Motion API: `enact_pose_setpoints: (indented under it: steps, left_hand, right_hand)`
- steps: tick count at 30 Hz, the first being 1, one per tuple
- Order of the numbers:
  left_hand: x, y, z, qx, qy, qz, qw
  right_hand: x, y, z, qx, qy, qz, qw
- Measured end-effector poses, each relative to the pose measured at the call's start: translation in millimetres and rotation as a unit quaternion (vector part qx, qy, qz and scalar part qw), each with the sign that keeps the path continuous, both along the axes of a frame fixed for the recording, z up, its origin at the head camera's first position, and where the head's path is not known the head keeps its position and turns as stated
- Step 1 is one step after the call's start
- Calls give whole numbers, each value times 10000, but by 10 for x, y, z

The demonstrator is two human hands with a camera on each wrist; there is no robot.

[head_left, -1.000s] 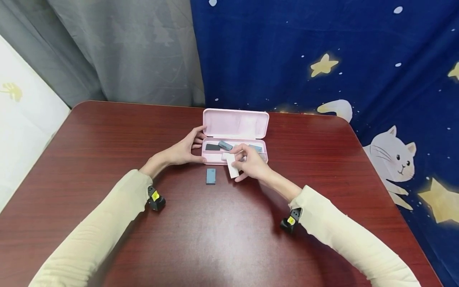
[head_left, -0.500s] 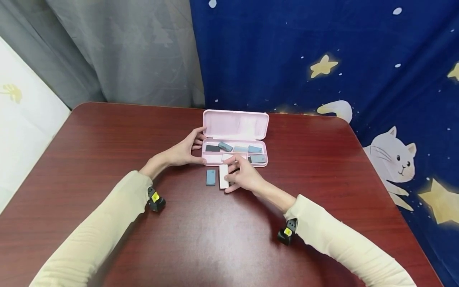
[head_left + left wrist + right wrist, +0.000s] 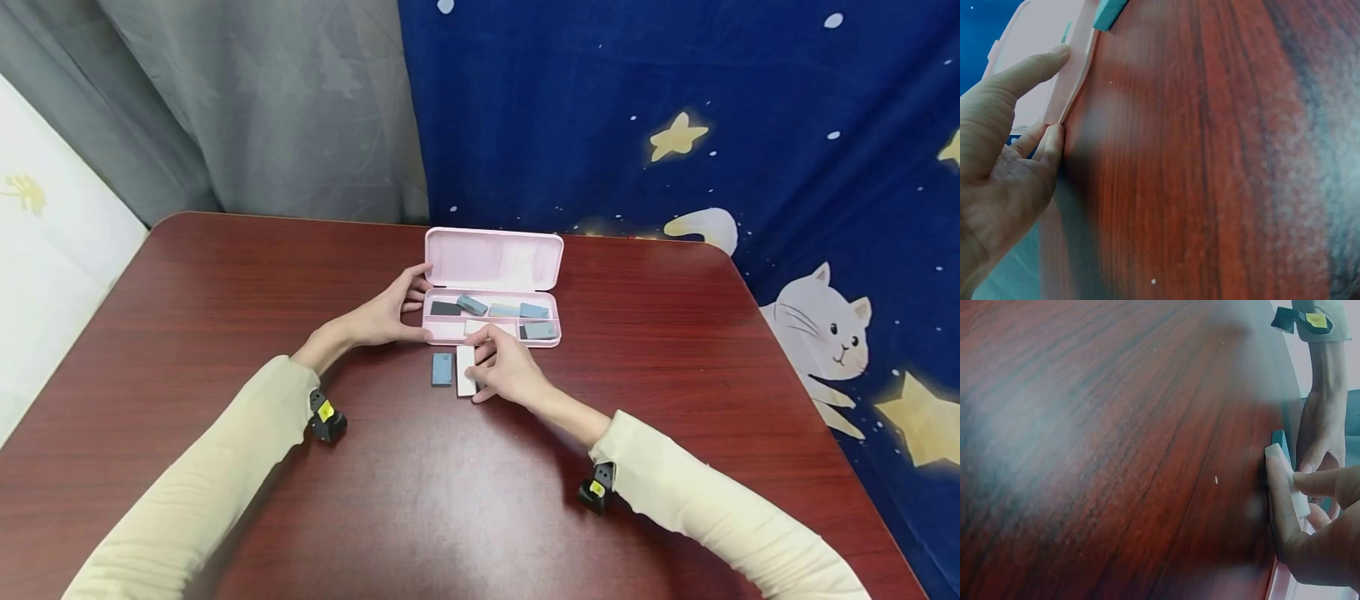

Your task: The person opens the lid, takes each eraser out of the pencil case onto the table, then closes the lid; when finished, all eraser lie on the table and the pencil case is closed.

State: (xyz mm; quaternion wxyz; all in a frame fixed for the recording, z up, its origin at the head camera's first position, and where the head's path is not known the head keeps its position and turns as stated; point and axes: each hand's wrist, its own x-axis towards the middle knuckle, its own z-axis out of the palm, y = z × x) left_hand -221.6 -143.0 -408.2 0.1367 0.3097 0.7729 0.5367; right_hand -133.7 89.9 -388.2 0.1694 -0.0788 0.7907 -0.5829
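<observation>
R fingers [image 3: 1280, 501] pinch wht block [image 3: 466, 372]; L fingers [image 3: 1052, 147] spread, w/ grip on pink case [image 3: 480, 260]; blue block [image 3: 441, 372] mark [image 3: 446, 357] illegible.

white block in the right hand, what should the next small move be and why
Probably settle the white block flat on the table and let go: the right hand pinches it right beside the blue block lying there, in front of the open pink case, whose left end the left hand grips.
</observation>
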Motion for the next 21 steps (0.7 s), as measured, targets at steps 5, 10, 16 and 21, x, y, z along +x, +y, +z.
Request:
enact_pose_setpoints:
  steps: [5,10,16,21]
  left_hand:
    - [-2,-5,-1,-45,23,8,10000]
    - [-17,1,-6,-55,32,-13,10000]
    - [-16,-11,-18,-26,23,10,10000]
    - [-13,-10,-18,-30,5,8,10000]
  right_hand:
    - [4,12,-16,488,390,31,9980]
    - [11,29,-25,685,657,107,9954]
    - [-1,23,-18,892,735,223,9931]
    - [12,25,-22,950,742,198,9925]
